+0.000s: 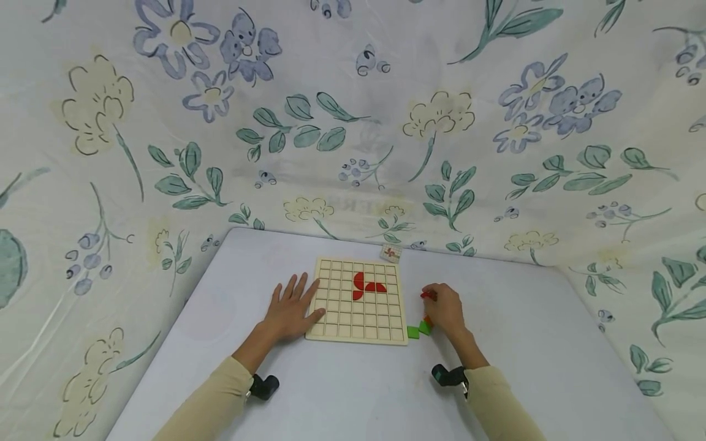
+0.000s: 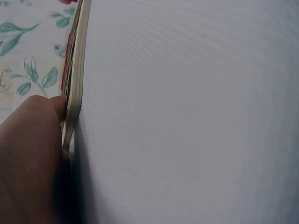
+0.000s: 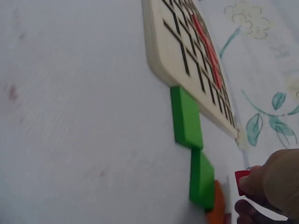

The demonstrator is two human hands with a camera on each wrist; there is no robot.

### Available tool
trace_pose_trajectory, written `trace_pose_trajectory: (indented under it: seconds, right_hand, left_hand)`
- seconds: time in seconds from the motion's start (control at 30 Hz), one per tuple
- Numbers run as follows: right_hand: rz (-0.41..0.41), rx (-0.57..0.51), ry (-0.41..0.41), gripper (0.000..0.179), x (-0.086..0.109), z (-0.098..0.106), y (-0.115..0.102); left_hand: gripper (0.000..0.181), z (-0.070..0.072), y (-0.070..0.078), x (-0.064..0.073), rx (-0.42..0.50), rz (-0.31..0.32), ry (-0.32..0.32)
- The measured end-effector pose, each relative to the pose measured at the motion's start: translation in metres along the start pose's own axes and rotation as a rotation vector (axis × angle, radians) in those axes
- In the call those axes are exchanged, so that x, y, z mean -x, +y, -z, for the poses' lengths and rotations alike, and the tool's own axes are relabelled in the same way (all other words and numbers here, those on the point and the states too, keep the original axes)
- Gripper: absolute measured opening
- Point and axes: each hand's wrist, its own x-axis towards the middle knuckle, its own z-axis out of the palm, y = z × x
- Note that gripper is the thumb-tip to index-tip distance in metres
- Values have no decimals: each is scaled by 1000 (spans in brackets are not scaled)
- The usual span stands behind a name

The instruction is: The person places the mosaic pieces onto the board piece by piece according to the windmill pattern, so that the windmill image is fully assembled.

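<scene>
A wooden grid board [image 1: 336,335] lies flat on the table, with several red curved pieces [image 1: 359,281] set in its squares. My left hand [image 1: 289,315] spreads its fingers flat at the board's left edge, thumb and fingertips resting on the rim. To the right of the board, my right hand [image 1: 445,309] pinches a small red piece [image 3: 241,182] between thumb and fingers. Just below that hand sit two green pieces [image 3: 187,119], the nearer one against the board's corner. An orange piece [image 3: 216,205] lies beside them, partly hidden.
A small card [image 1: 391,253] with a red pattern on a grid stands behind the board's far right corner. The white table [image 1: 353,392] reaches back to a floral cloth [image 1: 353,153] that hangs behind it.
</scene>
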Motion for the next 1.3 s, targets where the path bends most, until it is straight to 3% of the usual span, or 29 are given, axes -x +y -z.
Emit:
trace_pose_trajectory:
  seconds: [0.17, 0.43, 0.6, 0.77, 1.3]
  right_hand:
    - [106, -63, 22, 20, -5, -4, -11]
    - [207, -148, -71, 21, -13, -15, -33]
    - [281, -223, -76, 18, -15, -23, -46]
    - [293, -277, -98, 17, -16, -29, -64]
    - [357, -344, -276, 14, -21, -57, -112]
  left_hand:
    - [78, -1, -2, -1, -8, -3, 7]
    - [79, -1, -1, -2, -1, -4, -7]
    - [79, 0, -2, -2, -9, -1, -2]
    - [78, 0, -2, -1, -10, 6, 4]
    - [78, 3, 0, 1, 8, 1, -4]
